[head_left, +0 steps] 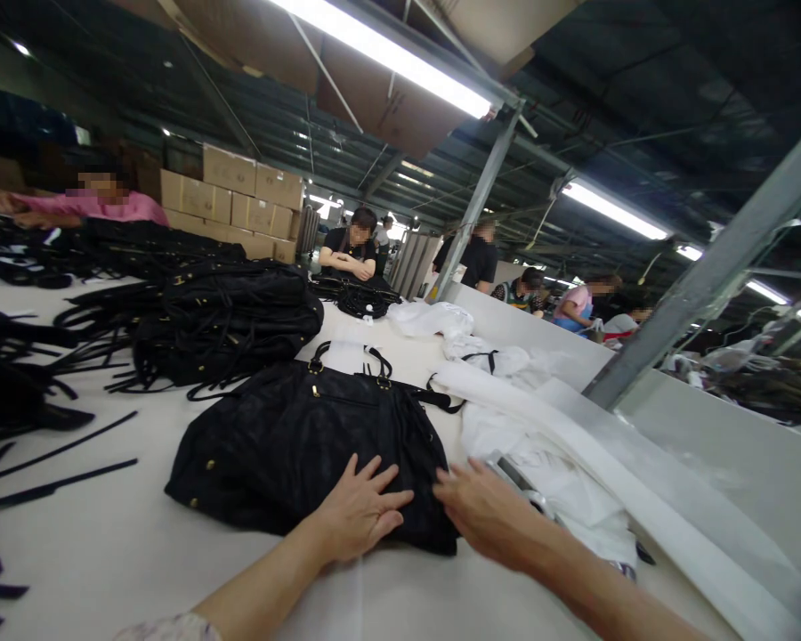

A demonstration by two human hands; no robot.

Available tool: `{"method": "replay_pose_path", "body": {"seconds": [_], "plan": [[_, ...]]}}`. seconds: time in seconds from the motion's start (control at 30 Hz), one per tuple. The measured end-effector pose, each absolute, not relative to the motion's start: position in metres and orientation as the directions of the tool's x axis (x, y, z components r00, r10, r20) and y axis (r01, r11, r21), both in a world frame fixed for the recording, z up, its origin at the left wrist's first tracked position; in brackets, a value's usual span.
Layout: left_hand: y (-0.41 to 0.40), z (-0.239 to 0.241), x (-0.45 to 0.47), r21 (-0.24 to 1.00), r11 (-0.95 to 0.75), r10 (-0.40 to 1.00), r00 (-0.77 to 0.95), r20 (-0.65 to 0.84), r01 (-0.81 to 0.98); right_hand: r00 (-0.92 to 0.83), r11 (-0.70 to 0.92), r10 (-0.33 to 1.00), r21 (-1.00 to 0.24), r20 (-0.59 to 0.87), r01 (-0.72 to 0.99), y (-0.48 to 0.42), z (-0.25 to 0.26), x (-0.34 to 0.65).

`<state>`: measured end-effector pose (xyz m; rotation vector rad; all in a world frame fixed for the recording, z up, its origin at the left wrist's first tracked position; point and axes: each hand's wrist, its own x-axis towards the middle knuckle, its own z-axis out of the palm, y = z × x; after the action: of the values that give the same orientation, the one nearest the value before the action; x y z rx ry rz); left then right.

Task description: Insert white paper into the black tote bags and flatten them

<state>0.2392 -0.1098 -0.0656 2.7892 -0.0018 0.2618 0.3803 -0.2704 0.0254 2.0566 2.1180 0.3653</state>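
Observation:
A black handbag (287,436) with gold studs and short handles lies flat on the white table (107,534). My left hand (360,512) rests on the bag's near edge with its fingers spread flat. My right hand (484,507) touches the bag's near right corner, fingers stretched toward the left hand. Neither hand holds anything.
A heap of black bags and straps (220,320) lies behind, loose black straps (53,463) at the left. White cloth covers (547,436) lie at the right beside a slanted metal post (707,267). Several people work at the far tables, with cardboard boxes (240,200) stacked behind.

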Motion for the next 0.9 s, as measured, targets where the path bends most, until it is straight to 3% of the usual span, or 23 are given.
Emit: {"method": "replay_pose_path", "body": {"seconds": [0.1,0.2,0.27,0.37,0.47,0.53,0.67,0.77,0.83,0.9], "plan": [[-0.107,-0.067,0.236,0.352,-0.936,0.042,0.982,0.183,-0.025,-0.029,0.001,0.853,0.055,0.521,0.998,-0.227,0.089,0.36],[-0.106,-0.071,0.236,0.382,-0.923,0.042,0.98,0.196,-0.036,0.077,0.003,0.721,-0.114,0.688,0.993,-0.213,0.055,0.357],[-0.106,-0.075,0.237,0.379,-0.924,0.035,0.974,0.224,-0.054,0.108,-0.051,0.791,-0.111,0.602,0.992,-0.221,-0.013,0.37],[-0.107,-0.078,0.239,0.345,-0.936,0.032,0.963,0.267,-0.065,0.278,-0.244,0.915,-0.148,0.292,0.958,-0.236,-0.1,0.397],[-0.107,-0.077,0.238,0.338,-0.939,0.036,0.964,0.263,-0.057,0.329,-0.314,0.941,-0.163,0.075,0.935,-0.234,-0.093,0.406],[-0.107,-0.075,0.237,0.356,-0.932,0.032,0.966,0.255,-0.063,0.316,-0.297,0.94,-0.148,0.128,0.943,-0.224,-0.043,0.401],[-0.106,-0.073,0.235,0.359,-0.93,0.019,0.966,0.259,-0.078,0.094,-0.095,0.769,-0.033,0.632,0.995,-0.208,0.033,0.382],[-0.11,-0.071,0.234,0.386,-0.92,0.048,0.962,0.269,-0.062,0.029,-0.08,0.705,0.04,0.708,0.996,-0.216,-0.01,0.378],[-0.113,-0.069,0.231,0.403,-0.912,0.043,0.957,0.286,-0.079,0.002,-0.102,0.776,0.123,0.631,0.987,-0.226,-0.068,0.386],[-0.111,-0.067,0.224,0.373,-0.921,0.012,0.953,0.303,-0.107,0.049,-0.133,0.854,0.126,0.517,0.983,-0.231,-0.117,0.403]]}}
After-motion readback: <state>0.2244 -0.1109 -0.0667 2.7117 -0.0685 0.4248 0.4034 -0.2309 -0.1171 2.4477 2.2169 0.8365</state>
